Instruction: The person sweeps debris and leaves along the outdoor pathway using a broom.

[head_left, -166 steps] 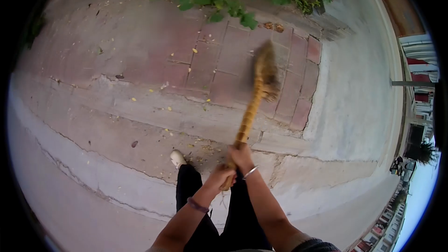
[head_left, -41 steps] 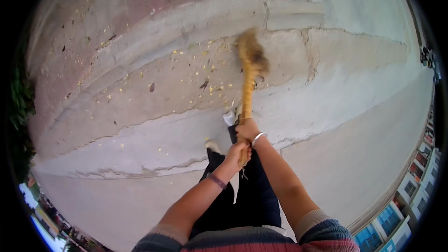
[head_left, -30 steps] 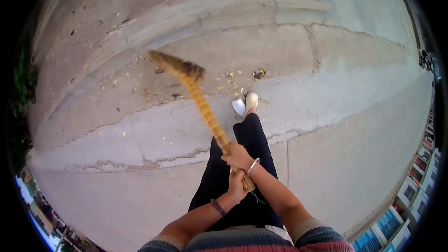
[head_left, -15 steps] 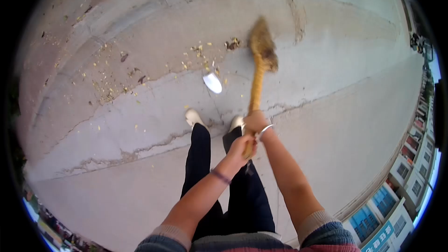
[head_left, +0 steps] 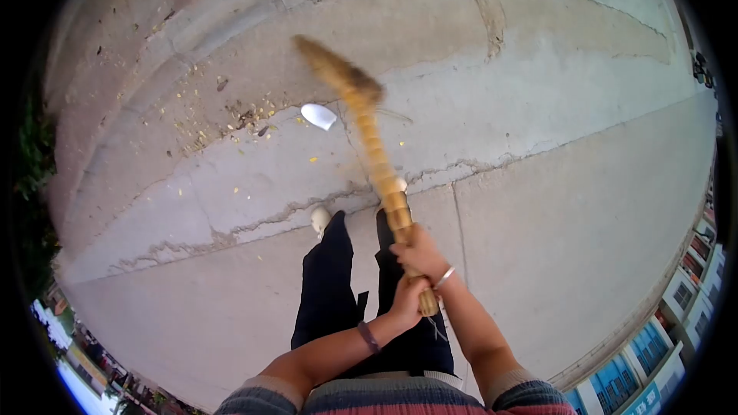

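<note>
Both my hands are closed round the ringed yellow-brown handle of a broom [head_left: 374,154]. My right hand [head_left: 421,253], with a white bangle at its wrist, grips higher up the handle. Just below it, my left hand [head_left: 408,297] wraps the handle close to its end, a dark band round that wrist. The broom's head [head_left: 338,73] is blurred and points away to the upper left over the pavement. Beside it on the ground lies a flat white object with a rounded end [head_left: 318,116], whose kind I cannot make out. Scattered dry leaves [head_left: 244,118] lie to the left.
Cracked concrete pavement [head_left: 523,238] spreads around my feet. My light shoes [head_left: 320,222] stand near a long rough crack [head_left: 254,224]. A raised strip like a kerb [head_left: 115,134] curves along the upper left. Buildings [head_left: 669,338] show at the lower right edge.
The broom's head has swung from right to left, and my hands have drawn nearer my body. The leaf litter near the white object has shifted left. The white object appears farther left.
</note>
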The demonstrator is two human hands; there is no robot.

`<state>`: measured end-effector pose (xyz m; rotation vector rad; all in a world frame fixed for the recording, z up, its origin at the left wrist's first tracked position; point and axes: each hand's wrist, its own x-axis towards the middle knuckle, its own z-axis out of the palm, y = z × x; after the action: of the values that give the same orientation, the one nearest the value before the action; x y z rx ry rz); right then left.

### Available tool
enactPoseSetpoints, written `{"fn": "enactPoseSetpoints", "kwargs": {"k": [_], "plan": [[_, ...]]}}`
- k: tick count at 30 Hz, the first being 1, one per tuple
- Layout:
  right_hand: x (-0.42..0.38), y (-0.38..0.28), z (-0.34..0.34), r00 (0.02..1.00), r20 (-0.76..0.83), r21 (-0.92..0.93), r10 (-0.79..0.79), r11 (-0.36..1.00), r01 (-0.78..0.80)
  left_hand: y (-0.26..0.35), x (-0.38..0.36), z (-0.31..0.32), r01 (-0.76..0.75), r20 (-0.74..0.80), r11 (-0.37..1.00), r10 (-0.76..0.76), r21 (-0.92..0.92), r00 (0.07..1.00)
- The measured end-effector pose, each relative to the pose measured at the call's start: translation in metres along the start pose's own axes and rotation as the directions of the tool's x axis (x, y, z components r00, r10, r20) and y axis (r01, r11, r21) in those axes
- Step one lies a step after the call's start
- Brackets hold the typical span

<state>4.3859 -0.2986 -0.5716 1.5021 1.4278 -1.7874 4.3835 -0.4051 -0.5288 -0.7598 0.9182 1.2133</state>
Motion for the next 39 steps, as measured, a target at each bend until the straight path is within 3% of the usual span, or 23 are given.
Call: {"fn": "enactPoseSetpoints", "kwargs": {"k": [2,4,7,8,10,12,14,15,18,21,22,24,25,26,28,29,31,34,36,38,39], "plan": [[0.0,0.036,-0.016,0.991,-0.096,0.177,0.091,0.981,-0.073,-0.008,0.014,-0.001,0.151,0.07,0.982,-0.16,0.113,0.985],[0.018,0.07,-0.026,0.981,-0.148,0.269,0.126,0.96,-0.083,-0.008,0.04,-0.01,0.175,0.038,0.918,-0.201,0.355,0.979],[0.058,0.086,-0.002,0.977,-0.057,0.598,0.206,0.791,-0.132,0.019,0.074,-0.051,0.135,0.075,0.885,-0.187,0.445,0.979],[0.067,0.088,0.023,0.984,-0.048,0.568,0.174,0.815,-0.116,0.032,0.073,-0.074,0.156,0.068,0.88,-0.207,0.448,0.976],[0.075,0.072,0.109,0.985,-0.05,0.424,0.165,0.896,-0.129,0.051,0.038,-0.14,0.141,-0.082,0.951,-0.123,0.277,0.989],[0.076,0.061,0.198,0.994,0.077,0.242,0.071,0.966,-0.088,0.063,-0.004,-0.21,0.013,-0.186,0.972,0.032,0.235,0.982],[0.081,0.057,0.271,0.981,0.188,0.02,-0.047,0.999,0.044,0.075,-0.044,-0.254,-0.104,-0.224,0.986,0.131,0.131,0.966],[0.066,0.04,0.293,0.982,0.145,-0.11,-0.123,0.984,0.14,0.077,-0.063,-0.26,-0.155,-0.205,0.98,0.179,0.127,0.962],[0.02,0.021,0.326,0.923,0.351,0.192,-0.158,0.977,0.095,0.077,-0.105,-0.279,-0.28,-0.156,0.955,0.293,0.103,0.943],[-0.014,0.035,0.341,0.966,0.2,0.171,-0.166,0.976,0.132,0.048,-0.117,-0.29,-0.358,-0.147,0.933,0.358,0.026,0.922],[-0.023,0.042,0.341,0.977,0.131,0.161,-0.166,0.976,0.144,0.044,-0.121,-0.293,-0.295,-0.073,0.951,0.302,0.095,0.951],[-0.049,0.056,0.322,0.994,0.095,0.316,-0.045,0.949,0.013,0.033,-0.133,-0.302,-0.172,0.043,0.956,0.166,0.237,0.985],[-0.054,0.078,0.319,0.998,-0.065,0.377,-0.016,0.925,0.04,0.025,-0.132,-0.305,-0.117,0.12,0.944,0.083,0.309,0.989],[-0.059,0.098,0.309,0.995,-0.098,0.438,-0.003,0.898,0.046,0.019,-0.129,-0.305,-0.008,0.13,0.927,-0.044,0.375,0.991],[-0.067,0.121,0.29,0.948,-0.228,0.482,0.222,0.872,-0.088,0.004,-0.111,-0.301,0.105,0.107,0.89,-0.169,0.444,0.98],[-0.056,0.152,0.278,0.931,-0.317,0.452,0.181,0.892,-0.019,0.0,-0.095,-0.298,0.137,0.135,0.849,-0.237,0.511,0.962],[-0.043,0.181,0.253,0.901,-0.328,0.619,0.283,0.785,-0.021,-0.01,-0.057,-0.289,0.16,0.151,0.79,-0.304,0.592,0.941],[-0.01,0.214,0.238,0.918,-0.196,0.792,0.345,0.608,-0.06,-0.007,-0.014,-0.291,0.157,0.133,0.79,-0.288,0.593,0.948],[0.007,0.229,0.276,0.92,-0.215,0.668,0.328,0.737,-0.107,-0.013,-0.017,-0.331,0.158,0.086,0.805,-0.251,0.573,0.964],[0.019,0.25,0.36,0.929,-0.337,0.266,0.152,0.962,-0.061,-0.011,-0.059,-0.407,0.203,-0.026,0.892,-0.21,0.405,0.977],[-0.034,0.193,0.379,0.969,-0.211,0.211,0.13,0.974,-0.084,-0.013,-0.092,-0.432,0.171,-0.064,0.892,-0.159,0.418,0.985]]}}
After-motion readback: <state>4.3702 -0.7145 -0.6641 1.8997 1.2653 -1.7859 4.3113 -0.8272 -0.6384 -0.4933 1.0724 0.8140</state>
